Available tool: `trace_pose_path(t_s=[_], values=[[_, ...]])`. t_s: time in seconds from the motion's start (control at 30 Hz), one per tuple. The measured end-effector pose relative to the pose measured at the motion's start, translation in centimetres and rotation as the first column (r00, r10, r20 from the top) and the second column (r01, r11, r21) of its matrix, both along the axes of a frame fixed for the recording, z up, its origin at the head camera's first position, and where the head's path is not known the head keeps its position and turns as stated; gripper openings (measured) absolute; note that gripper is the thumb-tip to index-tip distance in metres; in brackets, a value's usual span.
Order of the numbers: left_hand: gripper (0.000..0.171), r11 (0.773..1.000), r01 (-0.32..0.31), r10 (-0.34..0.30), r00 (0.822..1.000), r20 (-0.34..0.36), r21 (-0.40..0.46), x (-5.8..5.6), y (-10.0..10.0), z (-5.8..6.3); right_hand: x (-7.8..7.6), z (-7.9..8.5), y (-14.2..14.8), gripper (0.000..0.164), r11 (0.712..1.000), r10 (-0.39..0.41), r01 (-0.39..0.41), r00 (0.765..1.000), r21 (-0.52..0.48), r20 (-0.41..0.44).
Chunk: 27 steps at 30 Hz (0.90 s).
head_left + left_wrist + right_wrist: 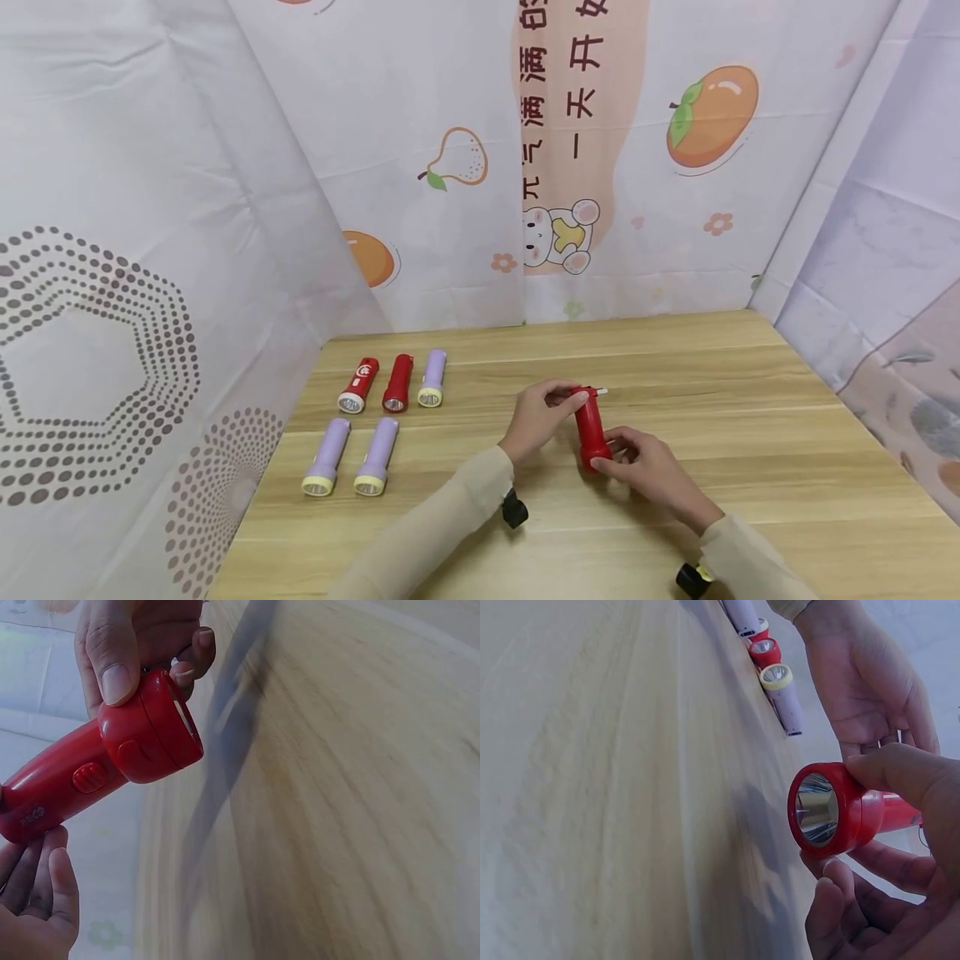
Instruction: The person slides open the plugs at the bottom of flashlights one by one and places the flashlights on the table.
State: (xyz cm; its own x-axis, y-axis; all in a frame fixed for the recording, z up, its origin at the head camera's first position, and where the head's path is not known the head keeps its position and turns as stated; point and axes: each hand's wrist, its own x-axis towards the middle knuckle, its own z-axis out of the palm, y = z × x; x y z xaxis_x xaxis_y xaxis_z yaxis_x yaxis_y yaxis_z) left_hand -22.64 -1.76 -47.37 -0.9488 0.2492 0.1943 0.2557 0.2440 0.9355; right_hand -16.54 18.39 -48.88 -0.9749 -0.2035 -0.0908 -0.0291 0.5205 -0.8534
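Observation:
A red flashlight (590,427) is held between both hands above the wooden table. My left hand (537,419) grips its tail end, from which a small pale piece (602,391) sticks out sideways. At the lamp end, my right hand (651,468) pinches the wider head between thumb and fingers. The left wrist view shows a ridged slide switch (91,778) on the flashlight's body. In the right wrist view, the reflector (817,810) faces the camera, and a thin loop hangs near the tail.
Toward the table's left stand two rows of flashlights. The back row has two red ones (400,383) (362,382) and a lilac one (433,377); two lilac ones (327,457) (378,455) lie in front. Printed cloth (420,300) hangs behind the wooden table (750,417).

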Motion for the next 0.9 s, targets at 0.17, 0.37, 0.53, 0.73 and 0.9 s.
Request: trace_pose_path(t_s=[0.17, 0.37, 0.53, 0.73, 0.9], values=[[0.033, 1.0, 0.004, -0.004, 1.0, -0.015, -0.001, -0.7, 1.0, 0.0, -0.2, 0.3, 0.8, 0.052, 1.0, -0.016, 0.016, 1.0, 0.013, -0.011], [0.035, 1.0, 0.021, -0.021, 1.0, -0.021, 0.015, -1.1, 2.4, 0.0, -0.2, 0.3, 1.6, 0.054, 0.999, -0.034, 0.033, 0.999, 0.008, 0.005], [0.038, 0.999, 0.025, -0.024, 0.999, -0.024, 0.031, -1.3, 3.4, -0.3, -0.2, 0.4, 2.3, 0.054, 0.999, -0.049, 0.049, 0.999, -0.005, 0.024], [0.028, 1.0, 0.008, -0.009, 1.0, 0.002, 0.021, -1.7, 4.1, -0.2, -0.4, 0.4, 3.1, 0.056, 0.998, -0.054, 0.054, 0.999, 0.024, 0.003], [0.029, 1.0, 0.008, -0.008, 1.0, 0.018, 0.007, -2.0, 4.8, -0.1, -0.5, 0.4, 3.9, 0.057, 0.997, -0.066, 0.065, 0.998, 0.029, 0.008]])
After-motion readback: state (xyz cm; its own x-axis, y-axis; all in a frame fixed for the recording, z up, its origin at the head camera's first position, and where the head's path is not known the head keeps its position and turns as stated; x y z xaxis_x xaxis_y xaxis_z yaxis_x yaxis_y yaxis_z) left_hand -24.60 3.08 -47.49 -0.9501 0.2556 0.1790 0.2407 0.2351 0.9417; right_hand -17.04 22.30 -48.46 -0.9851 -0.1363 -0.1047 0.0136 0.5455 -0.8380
